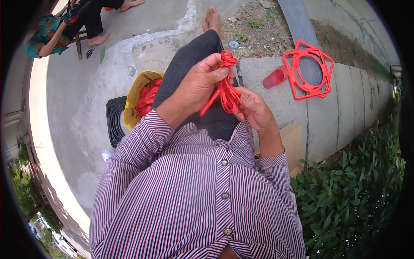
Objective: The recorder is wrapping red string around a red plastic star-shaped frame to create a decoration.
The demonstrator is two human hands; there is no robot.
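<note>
A bundle of red cord (227, 88) hangs over my lap, knotted at its top end. My left hand (199, 83) pinches the knotted top of the cord between thumb and fingers. My right hand (254, 108) grips the lower strands, which run across its fingers. Both hands are above my dark trouser leg (189, 60), and my bare foot shows at the far end. A yellow basket (134, 97) with more red cord in it stands to my left on a black crate.
A red plastic frame (308, 69) and a red plastic bottle (275, 77) lie on the concrete ledge at right. Green shrubs (349, 194) fill the lower right. Another person (64, 23) sits at the upper left. Cardboard (293, 142) lies beside my right hip.
</note>
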